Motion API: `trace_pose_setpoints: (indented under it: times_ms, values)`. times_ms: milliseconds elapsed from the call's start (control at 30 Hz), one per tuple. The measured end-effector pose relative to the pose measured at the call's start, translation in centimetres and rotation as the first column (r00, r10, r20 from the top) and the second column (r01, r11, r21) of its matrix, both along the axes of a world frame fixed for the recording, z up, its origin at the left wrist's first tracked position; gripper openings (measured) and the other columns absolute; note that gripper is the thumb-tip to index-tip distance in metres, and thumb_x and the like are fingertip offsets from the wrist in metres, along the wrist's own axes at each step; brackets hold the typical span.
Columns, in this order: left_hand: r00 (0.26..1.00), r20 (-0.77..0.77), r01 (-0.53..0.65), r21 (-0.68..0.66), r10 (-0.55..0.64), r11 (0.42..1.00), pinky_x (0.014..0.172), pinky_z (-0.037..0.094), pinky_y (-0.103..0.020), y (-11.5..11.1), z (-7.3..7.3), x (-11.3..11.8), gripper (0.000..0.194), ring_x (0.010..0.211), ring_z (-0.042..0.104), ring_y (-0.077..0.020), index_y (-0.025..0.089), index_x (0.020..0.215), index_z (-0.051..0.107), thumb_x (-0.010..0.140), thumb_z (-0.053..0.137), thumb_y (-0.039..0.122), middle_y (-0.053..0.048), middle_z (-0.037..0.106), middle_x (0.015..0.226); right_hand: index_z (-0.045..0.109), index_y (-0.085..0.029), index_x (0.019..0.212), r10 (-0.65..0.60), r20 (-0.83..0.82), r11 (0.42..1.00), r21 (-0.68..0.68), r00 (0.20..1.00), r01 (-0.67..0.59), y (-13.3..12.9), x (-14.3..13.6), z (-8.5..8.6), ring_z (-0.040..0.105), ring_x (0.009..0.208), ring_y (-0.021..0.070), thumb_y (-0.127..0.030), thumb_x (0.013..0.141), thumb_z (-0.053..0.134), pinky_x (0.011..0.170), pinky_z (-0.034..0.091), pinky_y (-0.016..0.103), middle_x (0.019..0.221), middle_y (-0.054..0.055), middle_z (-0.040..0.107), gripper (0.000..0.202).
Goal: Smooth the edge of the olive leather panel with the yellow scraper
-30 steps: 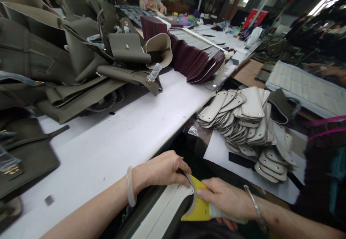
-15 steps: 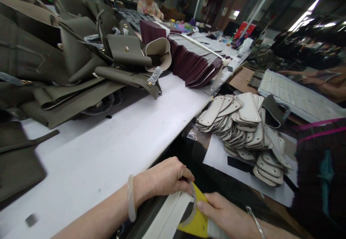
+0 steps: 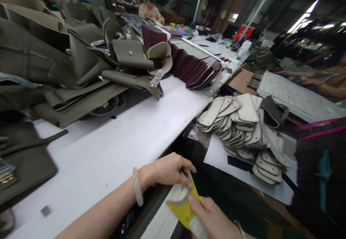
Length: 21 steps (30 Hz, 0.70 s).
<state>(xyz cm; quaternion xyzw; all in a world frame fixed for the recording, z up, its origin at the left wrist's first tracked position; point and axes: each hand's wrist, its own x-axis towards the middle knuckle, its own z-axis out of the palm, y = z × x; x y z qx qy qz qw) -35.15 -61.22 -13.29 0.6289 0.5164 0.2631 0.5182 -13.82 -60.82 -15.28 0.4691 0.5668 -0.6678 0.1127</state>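
Note:
A small yellow piece with a pale, curved edge [image 3: 185, 212] is between my hands, low in the middle of the view. My left hand [image 3: 170, 170], with a pale bangle at the wrist, pinches its upper end between thumb and fingers. From below, my right hand [image 3: 211, 215] grips the piece with the thumb pressed on its yellow face; its other fingers are mostly hidden. A pale grey-white pad rests under the right thumb side. Beneath the piece lies a long off-white strip [image 3: 162, 219] with a dark line along it.
Olive leather bags [image 3: 89, 66] crowd the left of the white table [image 3: 129, 138]. Maroon panels [image 3: 194, 64] stand in a row behind. Cream riveted leather pieces [image 3: 240, 123] are heaped at right. A person [image 3: 150, 10] sits at the back; another's arms [image 3: 310, 77] show at far right.
The yellow piece has tilted and shifted left over the off-white strip. My right hand has moved left and down with it; my left hand keeps its pinch. The view has swung slightly left.

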Motion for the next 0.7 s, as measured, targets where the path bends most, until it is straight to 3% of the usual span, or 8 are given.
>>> trace_pose_setpoints:
  times_ms: [167,267,333,400,500,567,633,700]
  values:
    - [0.978,-0.031,-0.208,-0.05,0.207,0.977,0.077,0.05,-0.027,-2.0,2.1,1.2,0.053,0.091,0.067,-0.0202,0.019,0.125,0.061,0.078,0.07,0.041,-0.006,0.072,0.111,0.055,-0.012,0.086,-0.083,0.019,0.993,-0.079,0.996,0.084,-2.4,-1.7,0.1,0.049,0.03,0.0135,-0.06,0.096,0.02,0.032,0.035,0.018,0.039,0.003,0.053,0.06]
    - [0.957,-0.075,-0.283,-0.051,0.279,0.958,0.081,0.049,-0.031,-3.2,3.1,2.4,0.054,0.094,0.066,-0.0222,0.018,0.126,0.059,0.08,0.067,0.045,-0.008,0.07,0.114,0.051,-0.013,0.098,-0.09,-0.006,0.989,-0.122,0.996,0.089,-3.1,-1.0,0.1,0.051,0.03,0.0149,-0.052,0.099,0.011,0.032,0.036,0.019,0.043,0.004,0.057,0.055]
    - [0.947,-0.103,-0.309,-0.048,0.303,0.95,0.086,0.049,-0.033,-3.9,3.6,3.3,0.056,0.098,0.064,-0.0238,0.018,0.127,0.059,0.078,0.068,0.045,-0.008,0.07,0.116,0.051,-0.013,0.1,-0.077,-0.078,0.983,-0.173,0.994,0.062,-3.3,0.6,0.2,0.053,0.033,0.0149,-0.066,0.094,0.019,0.034,0.037,0.02,0.049,0.006,0.062,0.062]
    - [0.934,-0.119,-0.343,-0.045,0.335,0.938,0.091,0.047,-0.035,-4.4,3.8,4.1,0.057,0.104,0.063,-0.0251,0.017,0.127,0.059,0.078,0.069,0.043,-0.008,0.068,0.119,0.057,-0.012,0.095,-0.038,-0.174,0.979,-0.203,0.984,0.002,-3.2,2.7,0.4,0.058,0.043,0.0146,-0.083,0.079,0.036,0.042,0.04,0.02,0.057,0.009,0.066,0.076]
    - [0.909,-0.119,-0.408,-0.053,0.4,0.911,0.098,0.044,-0.036,-5.3,3.9,4.8,0.061,0.112,0.06,-0.0264,0.015,0.131,0.055,0.077,0.069,0.041,-0.01,0.065,0.126,0.065,-0.012,0.075,0.019,-0.186,0.985,-0.165,0.982,-0.051,-2.6,6.2,1.0,0.063,0.059,0.014,-0.088,0.065,0.055,0.055,0.043,0.02,0.065,0.01,0.067,0.077]
    - [0.891,-0.099,-0.45,-0.066,0.443,0.89,0.105,0.041,-0.036,-5.9,3.8,4.9,0.064,0.118,0.057,-0.0264,0.014,0.134,0.052,0.078,0.068,0.041,-0.01,0.062,0.131,0.066,-0.013,0.073,-0.105,-0.158,0.981,-0.177,0.982,0.076,-1.9,7.6,1.5,0.058,0.054,0.0116,-0.084,0.069,0.058,0.054,0.041,0.02,0.058,0.004,0.061,0.072]
    - [0.869,-0.072,-0.494,-0.089,0.489,0.865,0.109,0.037,-0.034,-6.6,3.5,5.0,0.063,0.125,0.053,-0.0254,0.013,0.136,0.051,0.082,0.063,0.045,-0.011,0.058,0.137,0.067,-0.014,0.092,-0.34,-0.196,0.929,-0.221,0.92,0.297,-1.2,7.6,1.9,0.048,0.046,0.0098,-0.078,0.073,0.06,0.048,0.038,0.022,0.054,-0.003,0.052,0.067]
    - [0.844,-0.044,-0.535,-0.125,0.534,0.836,0.11,0.036,-0.033,-7.2,3.3,5.1,0.06,0.126,0.052,-0.0245,0.013,0.135,0.053,0.089,0.052,0.051,-0.01,0.058,0.138,0.06,-0.017,0.111,-0.485,-0.27,0.873,-0.203,0.832,0.443,-0.7,6.2,1.9,0.044,0.046,0.0089,-0.072,0.077,0.06,0.047,0.037,0.022,0.061,-0.005,0.05,0.065]
